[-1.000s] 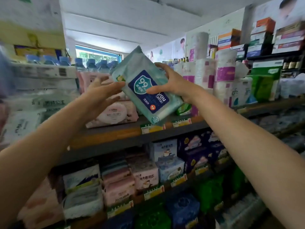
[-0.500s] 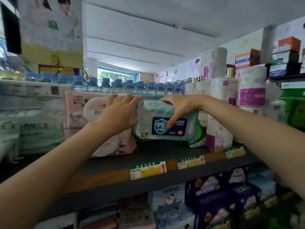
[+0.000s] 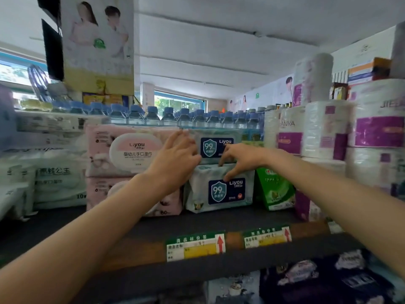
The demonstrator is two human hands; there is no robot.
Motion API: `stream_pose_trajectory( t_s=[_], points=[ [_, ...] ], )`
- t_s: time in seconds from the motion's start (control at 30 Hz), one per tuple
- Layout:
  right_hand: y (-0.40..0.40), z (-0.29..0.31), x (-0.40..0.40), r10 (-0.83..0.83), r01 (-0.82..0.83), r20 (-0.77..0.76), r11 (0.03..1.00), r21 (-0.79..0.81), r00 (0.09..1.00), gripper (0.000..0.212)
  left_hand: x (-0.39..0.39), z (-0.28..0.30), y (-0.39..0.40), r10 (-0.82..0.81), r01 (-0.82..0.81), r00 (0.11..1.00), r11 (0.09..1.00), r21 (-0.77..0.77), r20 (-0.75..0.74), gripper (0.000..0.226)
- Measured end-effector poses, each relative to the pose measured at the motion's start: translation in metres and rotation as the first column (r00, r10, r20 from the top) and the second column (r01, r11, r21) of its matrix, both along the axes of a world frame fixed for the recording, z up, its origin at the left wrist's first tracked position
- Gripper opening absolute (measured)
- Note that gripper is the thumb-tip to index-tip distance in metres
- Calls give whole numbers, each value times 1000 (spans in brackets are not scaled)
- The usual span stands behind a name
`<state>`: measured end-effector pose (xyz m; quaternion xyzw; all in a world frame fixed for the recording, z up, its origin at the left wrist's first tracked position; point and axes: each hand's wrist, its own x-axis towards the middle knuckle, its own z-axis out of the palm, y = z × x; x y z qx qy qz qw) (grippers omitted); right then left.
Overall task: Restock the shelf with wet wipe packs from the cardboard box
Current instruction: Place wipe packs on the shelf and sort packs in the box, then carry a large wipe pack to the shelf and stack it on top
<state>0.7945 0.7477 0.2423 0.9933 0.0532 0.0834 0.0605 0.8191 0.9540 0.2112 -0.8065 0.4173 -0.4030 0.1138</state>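
Half a second ago we held the pale blue pack tilted above the shelf, the right hand over its top and the left hand flat against the pink stack; a second ago it was still out in the air in front of the shelf edge. Now the lower wipe pack (image 3: 219, 187) stands on the shelf (image 3: 197, 218), label facing us, and a second, upper wipe pack (image 3: 215, 145) sits above it; we cannot tell from this view which of the two is the one just carried in, though the hands are busy at the seam between them.

Our left hand (image 3: 175, 159) lies open, fingers straight, pressing against the left end of the upper pack beside the pink packs (image 3: 131, 150); our right hand (image 3: 238, 160) is spread with fingertips touching the top of the lower pack, grasping nothing, so the pack looks released and only being squared up.

For the task, we judge this one pack as good as placed; the cardboard box is out of view, so how many remain we cannot say.

The pack itself is soft, pale blue-white film, slightly puffed, with a dark blue label bearing a shield and "99"; it stands between the pink packs on its left and a green pack (image 3: 274, 189) on its right, touching both or nearly so.
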Motion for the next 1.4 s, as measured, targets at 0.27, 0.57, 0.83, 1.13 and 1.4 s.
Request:
stream_pose_trajectory(
  t_s=[0.27, 0.57, 0.83, 1.13, 1.4],
  points=[
    [23, -4, -85, -64, 58, 141, 997, 50, 988, 37, -43, -3, -26, -112, 123, 990, 985, 124, -88, 33],
    [29, -106, -326, -554, 526, 63, 815, 242, 830, 27, -198, -106, -101, -568, 638, 736, 764, 96, -368, 38],
    [114, -308, -715, -834, 985, -551, -107, 133, -16, 27, -474, -261, -124, -582, 916, 401, 236, 325, -707, 51],
    [184, -437, -907, -665, 818, -715, -523, 239, -216, 22, -691, -369, -134, -415, 923, 282, -127, 362, -865, 41],
    [173, -609, -952, -381, 325, -876, -903, 283, -296, 68, -794, -486, -133, -151, 911, 368, -138, 388, -917, 42]
  ],
)
